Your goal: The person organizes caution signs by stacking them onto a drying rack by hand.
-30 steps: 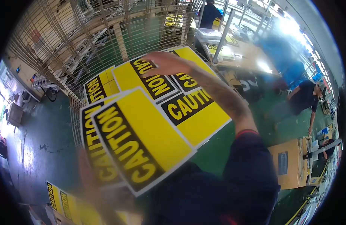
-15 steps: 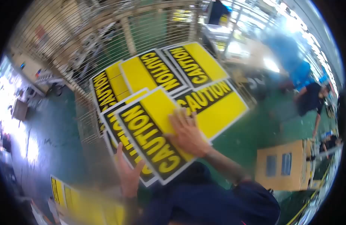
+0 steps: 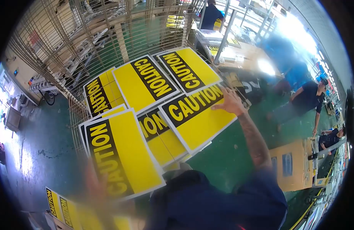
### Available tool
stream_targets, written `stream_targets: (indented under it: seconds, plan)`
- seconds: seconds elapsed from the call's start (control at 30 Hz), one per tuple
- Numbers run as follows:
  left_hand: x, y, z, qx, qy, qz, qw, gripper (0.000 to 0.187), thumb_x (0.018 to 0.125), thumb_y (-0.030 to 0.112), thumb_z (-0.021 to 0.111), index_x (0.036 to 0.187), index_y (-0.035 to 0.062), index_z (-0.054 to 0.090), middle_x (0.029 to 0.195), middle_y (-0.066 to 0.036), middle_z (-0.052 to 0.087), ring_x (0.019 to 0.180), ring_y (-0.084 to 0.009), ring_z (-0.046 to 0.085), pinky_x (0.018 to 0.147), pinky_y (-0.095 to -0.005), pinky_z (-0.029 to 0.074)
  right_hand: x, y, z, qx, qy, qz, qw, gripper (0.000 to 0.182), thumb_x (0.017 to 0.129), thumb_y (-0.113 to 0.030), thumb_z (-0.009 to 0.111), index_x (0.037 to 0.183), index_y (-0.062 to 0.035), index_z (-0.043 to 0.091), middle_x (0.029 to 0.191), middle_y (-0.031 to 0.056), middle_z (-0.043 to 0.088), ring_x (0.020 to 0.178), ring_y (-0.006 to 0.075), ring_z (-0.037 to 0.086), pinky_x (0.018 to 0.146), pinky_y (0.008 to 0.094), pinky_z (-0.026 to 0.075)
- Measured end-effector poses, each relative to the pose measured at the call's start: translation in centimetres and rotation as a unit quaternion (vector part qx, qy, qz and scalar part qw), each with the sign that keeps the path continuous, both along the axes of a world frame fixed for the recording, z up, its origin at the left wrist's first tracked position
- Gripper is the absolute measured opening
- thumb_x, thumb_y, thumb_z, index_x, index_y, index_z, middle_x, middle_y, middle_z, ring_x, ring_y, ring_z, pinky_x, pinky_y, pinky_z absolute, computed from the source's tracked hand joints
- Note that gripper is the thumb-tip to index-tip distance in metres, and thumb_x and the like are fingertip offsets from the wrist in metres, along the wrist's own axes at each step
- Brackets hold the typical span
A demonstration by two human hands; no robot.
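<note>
Yellow-and-black CAUTION signs with white borders lie in overlapping piles before me. My right hand rests with fingers spread on the upper right edge of the right-hand sign. A nearer left sign lies over others, its lower part blurred. My left hand is smeared by motion at that sign's lower left edge, so its grip cannot be made out. Behind are an upper middle sign, an upper right sign and an upper left sign. A partly covered sign shows between the front piles.
Wire mesh rises behind the signs. More CAUTION signs stand at lower left. A cardboard box is at right, near a walking person and another person. Someone else stands by a far table.
The near sign has shifted left and down, uncovering the sign between the piles. My right hand has moved off it, up and right, to the right-hand sign. My left hand has moved left.
</note>
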State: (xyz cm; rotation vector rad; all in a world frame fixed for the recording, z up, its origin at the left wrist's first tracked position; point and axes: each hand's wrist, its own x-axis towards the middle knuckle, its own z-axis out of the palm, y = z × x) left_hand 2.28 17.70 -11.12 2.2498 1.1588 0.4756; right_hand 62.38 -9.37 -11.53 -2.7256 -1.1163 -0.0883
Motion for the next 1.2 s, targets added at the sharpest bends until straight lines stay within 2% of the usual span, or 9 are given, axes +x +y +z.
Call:
stream_targets:
  seconds: [0.17, 0.33, 0.43, 0.53, 0.63, 0.73, 0.87, 1.03, 1.2]
  plan:
    - [5.5, -0.1, 7.1, 0.190, 0.022, 0.112, 0.975, 0.066, 0.092, 0.013, 0.072, 0.155, 0.0116, 0.051, 0.166, -0.015, 0.039, 0.153, -0.0359, 0.037, 0.127, -0.0497, 0.029, 2.2, -1.0, 0.9, 0.016, 0.049, -0.028, 0.998, 0.136, 0.056, -0.054, 0.099, 0.163, -0.0031, 0.033, 0.139, 0.0245, 0.058, 0.131, 0.0415, 0.058, 0.109, 0.0484, 0.048]
    - [15.9, 1.6, 9.4, 0.067, -0.075, -0.093, 0.991, 0.051, 0.097, 0.022, 0.072, 0.144, 0.0071, 0.060, 0.148, -0.017, 0.059, 0.139, -0.0361, 0.053, 0.118, -0.0451, 0.041, 3.2, -3.5, 1.5, 0.079, 0.154, -0.028, 0.985, 0.126, 0.059, -0.051, 0.100, 0.156, 0.0032, 0.042, 0.134, 0.0259, 0.066, 0.131, 0.0390, 0.062, 0.109, 0.0456, 0.049]
    - [25.7, 5.4, 6.3, 0.127, -0.023, -0.108, 0.986, 0.058, 0.098, 0.038, 0.071, 0.146, 0.0076, 0.057, 0.140, -0.018, 0.065, 0.135, -0.0363, 0.057, 0.113, -0.0458, 0.045, 3.2, -3.0, -2.5, 0.137, 0.071, 0.047, 0.987, 0.117, 0.062, -0.048, 0.101, 0.152, 0.0038, 0.047, 0.139, 0.0265, 0.065, 0.133, 0.0370, 0.061, 0.109, 0.0427, 0.049]
    - [33.6, 11.7, 2.3, 0.126, 0.143, 0.007, 0.982, 0.076, 0.095, 0.050, 0.072, 0.153, 0.0076, 0.047, 0.137, -0.019, 0.067, 0.129, -0.0377, 0.062, 0.105, -0.0493, 0.051, 2.1, -3.1, -0.2, 0.184, 0.238, -0.018, 0.954, 0.113, 0.063, -0.041, 0.102, 0.151, 0.0040, 0.047, 0.138, 0.0270, 0.065, 0.133, 0.0378, 0.062, 0.109, 0.0437, 0.050]
    - [36.2, 17.2, -1.5, 0.100, 0.146, 0.050, 0.983, 0.081, 0.091, 0.048, 0.077, 0.153, 0.0084, 0.045, 0.131, -0.021, 0.070, 0.119, -0.0408, 0.067, 0.099, -0.0521, 0.054, 4.4, -4.7, -0.2, 0.227, 0.381, 0.027, 0.896, 0.100, 0.071, -0.027, 0.099, 0.151, 0.0033, 0.048, 0.127, 0.0209, 0.070, 0.118, 0.0299, 0.069, 0.097, 0.0391, 0.057]
    - [36.5, 19.7, -4.0, 0.065, -0.053, 0.076, 0.994, 0.075, 0.089, 0.037, 0.082, 0.148, 0.0059, 0.050, 0.125, -0.021, 0.072, 0.109, -0.0386, 0.072, 0.093, -0.0496, 0.059, 5.5, -5.4, 1.0, 0.209, 0.432, 0.032, 0.877, 0.089, 0.078, -0.017, 0.094, 0.152, 0.0014, 0.048, 0.122, 0.0155, 0.071, 0.106, 0.0220, 0.071, 0.090, 0.0362, 0.059]
    - [34.7, 22.3, -1.7, -0.304, -0.325, 0.098, 0.890, 0.051, 0.097, 0.014, 0.075, 0.142, -0.0026, 0.055, 0.124, -0.015, 0.072, 0.106, -0.0250, 0.074, 0.090, -0.0363, 0.063, 5.1, -5.3, 1.3, 0.193, 0.401, 0.026, 0.895, 0.085, 0.078, -0.016, 0.093, 0.150, -0.0016, 0.051, 0.129, 0.0168, 0.067, 0.110, 0.0254, 0.069, 0.095, 0.0376, 0.057]
    - [32.4, 22.5, 2.0, -0.324, -0.427, -0.007, 0.844, 0.040, 0.103, 0.009, 0.065, 0.141, -0.0016, 0.057, 0.128, -0.014, 0.071, 0.110, -0.0231, 0.073, 0.093, -0.0352, 0.061, 3.6, -5.5, -0.2, 0.177, 0.225, 0.090, 0.954, 0.082, 0.075, -0.020, 0.093, 0.146, -0.0022, 0.055, 0.142, 0.0183, 0.054, 0.132, 0.0344, 0.056, 0.109, 0.0431, 0.049]
    - [32.5, 20.5, 1.7, -0.274, -0.491, -0.049, 0.825, 0.035, 0.105, 0.009, 0.061, 0.139, 0.0019, 0.060, 0.132, -0.010, 0.070, 0.119, -0.0199, 0.069, 0.105, -0.0338, 0.054, 0.0, -5.3, 0.9, 0.137, 0.116, 0.030, 0.983, 0.093, 0.070, -0.038, 0.095, 0.145, -0.0012, 0.053, 0.142, 0.0185, 0.049, 0.130, 0.0387, 0.049, 0.109, 0.0475, 0.043]
